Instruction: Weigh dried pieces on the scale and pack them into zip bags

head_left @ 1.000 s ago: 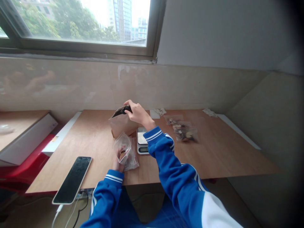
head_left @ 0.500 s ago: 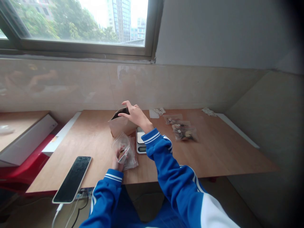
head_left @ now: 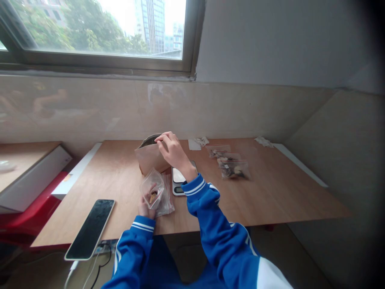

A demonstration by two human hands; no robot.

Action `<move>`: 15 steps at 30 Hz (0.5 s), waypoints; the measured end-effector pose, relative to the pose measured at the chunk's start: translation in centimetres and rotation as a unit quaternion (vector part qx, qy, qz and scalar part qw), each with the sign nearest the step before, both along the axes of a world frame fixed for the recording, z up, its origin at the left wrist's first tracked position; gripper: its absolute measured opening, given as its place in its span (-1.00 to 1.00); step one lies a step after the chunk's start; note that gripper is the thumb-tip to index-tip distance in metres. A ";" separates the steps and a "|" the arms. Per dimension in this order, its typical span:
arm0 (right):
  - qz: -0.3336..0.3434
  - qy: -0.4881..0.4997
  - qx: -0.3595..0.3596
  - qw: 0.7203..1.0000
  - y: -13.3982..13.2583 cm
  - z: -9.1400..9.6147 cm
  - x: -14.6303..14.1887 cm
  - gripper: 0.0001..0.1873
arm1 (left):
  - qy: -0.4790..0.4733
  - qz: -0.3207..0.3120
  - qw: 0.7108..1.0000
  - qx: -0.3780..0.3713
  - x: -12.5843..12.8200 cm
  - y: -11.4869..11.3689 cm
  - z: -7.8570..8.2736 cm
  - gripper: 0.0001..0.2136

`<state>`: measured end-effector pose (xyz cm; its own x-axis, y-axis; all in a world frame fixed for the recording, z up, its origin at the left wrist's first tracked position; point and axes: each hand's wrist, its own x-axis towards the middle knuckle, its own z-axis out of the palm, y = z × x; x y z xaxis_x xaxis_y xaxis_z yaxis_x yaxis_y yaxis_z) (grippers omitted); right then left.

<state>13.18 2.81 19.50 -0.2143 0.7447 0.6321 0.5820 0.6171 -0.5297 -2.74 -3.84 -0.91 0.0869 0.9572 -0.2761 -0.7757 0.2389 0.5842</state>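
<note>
My left hand point(head_left: 144, 208) is closed around a clear zip bag point(head_left: 154, 182), whose mouth gapes upward. A small brown piece point(head_left: 153, 196) lies inside it. Just behind stands an upright brown paper bag point(head_left: 152, 157) with its top open. At that bag's rim is my right hand point(head_left: 173, 150), its fingers curled together; what they pinch, if anything, is too small to make out. Below my right wrist sits a small kitchen scale point(head_left: 178, 176), partly covered by the hand. Flat clear bags point(head_left: 166, 204) lie between my left hand and the scale.
Several filled zip bags point(head_left: 234, 170) lie on the wooden table point(head_left: 279, 192) to the right. Crumpled tissues point(head_left: 201, 141) and a white paper point(head_left: 194, 145) are near the wall. A phone point(head_left: 92, 228) with a cable plugged in overhangs the front left edge.
My right hand's fingers, spread over the paper bag's mouth before, have drawn together at its rim, and the hand has shifted slightly right and down. My left hand still holds the zip bag.
</note>
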 end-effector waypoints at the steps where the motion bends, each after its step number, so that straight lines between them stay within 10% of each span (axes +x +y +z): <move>1: 0.029 0.021 -0.029 0.999 -1.0 0.1 0.2 -0.73 | 0.002 0.004 1.000 0.006 0.0 0.0 0.0 -0.62; 6: 0.278 -0.090 -0.306 0.906 -3.5 -1.2 0.1 -0.78 | 0.037 0.033 0.999 0.007 0.0 -0.1 -0.7 -0.74; 15: 0.233 -0.301 -0.355 0.854 -2.0 -7.3 -2.0 -0.63 | 0.061 0.030 0.997 -0.026 -0.2 -0.2 -1.1 -0.61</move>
